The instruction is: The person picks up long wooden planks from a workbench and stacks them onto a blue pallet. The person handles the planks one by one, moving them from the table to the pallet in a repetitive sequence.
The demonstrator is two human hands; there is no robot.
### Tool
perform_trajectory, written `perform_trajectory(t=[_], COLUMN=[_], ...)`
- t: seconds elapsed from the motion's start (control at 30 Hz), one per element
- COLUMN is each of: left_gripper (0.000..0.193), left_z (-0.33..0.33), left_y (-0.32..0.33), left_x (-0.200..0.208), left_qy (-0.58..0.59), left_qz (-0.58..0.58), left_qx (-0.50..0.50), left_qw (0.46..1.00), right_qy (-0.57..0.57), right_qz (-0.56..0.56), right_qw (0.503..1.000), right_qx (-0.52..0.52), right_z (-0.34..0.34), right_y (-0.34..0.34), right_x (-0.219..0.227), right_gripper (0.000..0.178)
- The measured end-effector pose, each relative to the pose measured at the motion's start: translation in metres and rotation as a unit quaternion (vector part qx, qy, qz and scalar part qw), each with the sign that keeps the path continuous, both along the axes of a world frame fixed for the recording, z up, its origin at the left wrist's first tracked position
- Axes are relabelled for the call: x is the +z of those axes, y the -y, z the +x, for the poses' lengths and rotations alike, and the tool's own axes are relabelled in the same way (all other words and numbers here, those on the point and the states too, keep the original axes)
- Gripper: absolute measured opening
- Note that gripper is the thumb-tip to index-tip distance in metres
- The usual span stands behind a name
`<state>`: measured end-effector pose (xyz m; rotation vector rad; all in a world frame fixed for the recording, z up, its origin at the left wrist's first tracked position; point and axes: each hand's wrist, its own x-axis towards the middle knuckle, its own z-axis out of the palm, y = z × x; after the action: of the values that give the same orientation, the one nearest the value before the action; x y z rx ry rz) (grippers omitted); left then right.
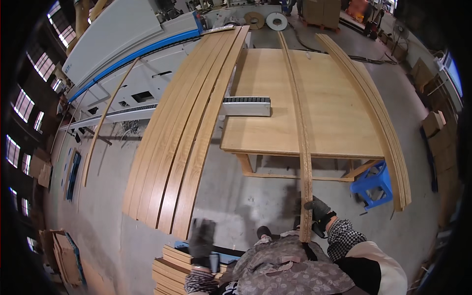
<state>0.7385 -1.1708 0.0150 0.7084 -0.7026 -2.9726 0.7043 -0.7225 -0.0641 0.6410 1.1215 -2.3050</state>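
Note:
A long, narrow wooden board stands on edge, its rough particleboard side up, reaching across the table toward my body. My right hand, in a dark glove, grips it close to its near end; part of the fingers is hidden behind the board. My left hand, also gloved and slightly blurred, holds nothing, its fingers stretched forward. It is just right of the near ends of several wood-grain boards laid side by side. Below it is a stack of boards, partly covered by my left arm.
The plywood-topped table extends ahead, with more long strips along its right side. A blue stool stands under their near end. At left is a large white machine with a roller arm reaching over the table.

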Motion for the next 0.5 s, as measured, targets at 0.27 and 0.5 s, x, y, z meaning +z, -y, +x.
perform_trajectory(t=[0.27, 0.5], left_gripper=[0.048, 0.035], left_z=[0.009, 0.009], left_y=[0.063, 0.064], left_x=[-0.010, 0.017], left_qy=[-0.008, 0.044], left_qz=[0.045, -0.492], left_qx=[0.166, 0.034], left_qw=[0.985, 0.869], right_qy=[-0.337, -0.513], right_qz=[0.734, 0.515], right_qw=[0.589, 0.639], right_qx=[0.017, 0.251], right_z=[-0.015, -0.073], right_y=[0.010, 0.206], right_x=[0.063, 0.081], right_gripper=[0.071, 0.050])
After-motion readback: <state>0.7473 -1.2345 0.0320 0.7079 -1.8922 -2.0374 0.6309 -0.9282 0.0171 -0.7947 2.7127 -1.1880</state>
